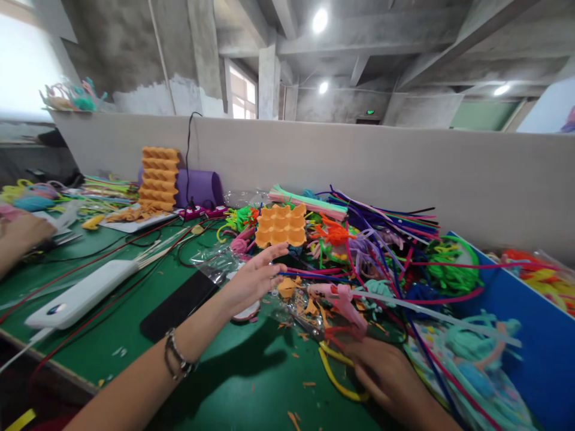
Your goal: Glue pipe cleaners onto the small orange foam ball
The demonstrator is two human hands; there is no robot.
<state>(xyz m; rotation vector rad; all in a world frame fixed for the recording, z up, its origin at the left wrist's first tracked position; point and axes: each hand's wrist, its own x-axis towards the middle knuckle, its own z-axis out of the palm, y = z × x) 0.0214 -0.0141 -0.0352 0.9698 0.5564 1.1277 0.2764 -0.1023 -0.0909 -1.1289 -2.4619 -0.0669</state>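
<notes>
My left hand (256, 280) reaches over the table with its fingers stretched out. Its fingertips are just below an orange egg-carton piece (281, 225) and close to a small orange cup cut from carton (287, 288). It appears to hold nothing. At the lower right is my right hand (386, 368), its fingertips dark and partly hidden. It lies by the handle of a pink glue gun (345, 308), which has a long whitish glue stick (404, 300) in its back. A yellow fuzzy stem (335, 377) curves beside that hand. Orange scraps lie around.
Bundled pipe cleaners (381, 218) pile up along the grey partition (359, 161). A blue box (530, 335) stands at right. A black flat slab (179, 305) and a white device (85, 293) lie at left. Another person's hand (27, 233) works at far left, near a taller orange carton (158, 179).
</notes>
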